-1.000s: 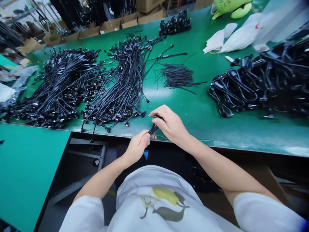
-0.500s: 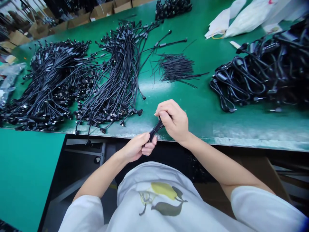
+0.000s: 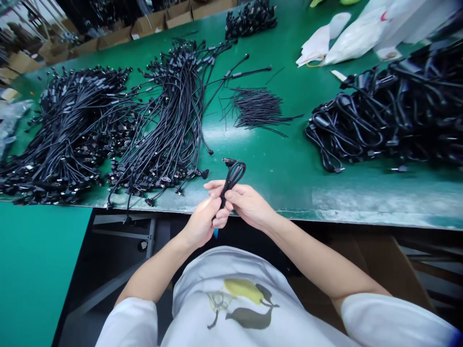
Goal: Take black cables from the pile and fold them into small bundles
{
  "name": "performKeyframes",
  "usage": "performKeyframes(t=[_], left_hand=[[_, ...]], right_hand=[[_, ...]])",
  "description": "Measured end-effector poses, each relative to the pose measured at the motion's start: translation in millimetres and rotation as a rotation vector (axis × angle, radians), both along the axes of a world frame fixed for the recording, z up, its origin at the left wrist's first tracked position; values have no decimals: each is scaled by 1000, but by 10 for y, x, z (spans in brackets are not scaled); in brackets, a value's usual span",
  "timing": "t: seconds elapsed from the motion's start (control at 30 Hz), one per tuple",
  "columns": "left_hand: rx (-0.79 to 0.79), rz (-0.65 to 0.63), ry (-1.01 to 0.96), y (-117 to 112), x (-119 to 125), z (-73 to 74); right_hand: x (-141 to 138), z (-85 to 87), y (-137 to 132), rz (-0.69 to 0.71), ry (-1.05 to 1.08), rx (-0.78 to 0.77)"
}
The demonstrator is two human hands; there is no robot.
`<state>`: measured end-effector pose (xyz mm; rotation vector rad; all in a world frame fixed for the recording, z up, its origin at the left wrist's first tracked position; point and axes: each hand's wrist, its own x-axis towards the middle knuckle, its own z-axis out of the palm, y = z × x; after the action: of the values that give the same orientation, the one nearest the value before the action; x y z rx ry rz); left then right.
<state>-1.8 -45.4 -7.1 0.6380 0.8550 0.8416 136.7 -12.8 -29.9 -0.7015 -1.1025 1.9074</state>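
Note:
Both hands meet at the near edge of the green table (image 3: 289,168). My left hand (image 3: 202,222) and my right hand (image 3: 246,205) are closed on one short black cable (image 3: 233,174), folded into a loop that sticks up above my fingers with a connector at its top. To the left of my hands lies a fanned pile of loose black cables (image 3: 173,120). A small heap of thin black ties (image 3: 256,106) lies beyond my hands.
A second big pile of loose cables (image 3: 68,130) covers the table's left. Coiled, bundled cables (image 3: 390,115) are heaped at the right. White bags (image 3: 347,33) and a further small cable bundle (image 3: 249,19) lie at the back. Cardboard boxes (image 3: 152,21) line the far edge.
My right hand came down from above the table to meet the left at the edge. The cable, held stretched between the hands before, now stands folded in a loop above them.

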Motion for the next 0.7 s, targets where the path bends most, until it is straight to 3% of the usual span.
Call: performKeyframes(t=[0.1,0.17,0.3,0.47,0.7], left_hand=[[50,16,26,5,-6,13],[61,8,28,2,-46,30],[4,-43,-15,-22,-133,61],[-21,-6,26,-54,-109,21],[62,119,25,-75,-9,-24]], right_hand=[[17,30,-9,-66,-105,145],[64,75,1,-112,-246,358],[166,167,42,-67,-486,730],[153,133,-2,-172,-630,887],[88,56,-132,-310,-845,929]])
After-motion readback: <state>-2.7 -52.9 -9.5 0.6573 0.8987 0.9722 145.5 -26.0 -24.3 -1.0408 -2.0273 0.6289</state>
